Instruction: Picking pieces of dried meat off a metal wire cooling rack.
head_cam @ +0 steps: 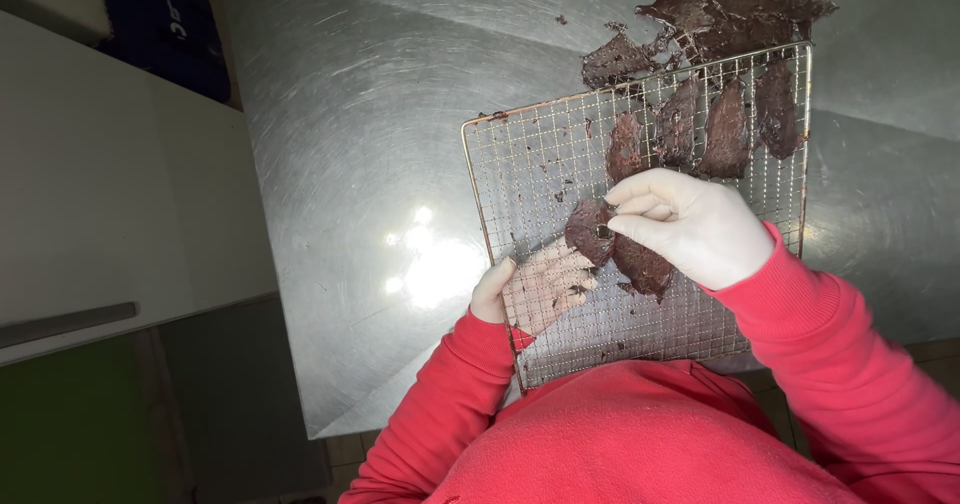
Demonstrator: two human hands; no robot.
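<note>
Here a dark dried meat piece [590, 232] sits low on the wire rack [540, 164], pinched between the fingers of the gloved right hand [690, 226]. The left hand [530, 289] grips the rack's near edge from beneath, fingers closed on the mesh. More dark strips [725, 129] lie across its far end, beside a loose pile [730, 9] on the steel tabletop [360, 144].

Dark brown dried pieces [724, 134] on a silvery wire grid rack [540, 164], white-gloved hands, red sleeves [840, 344].
</note>
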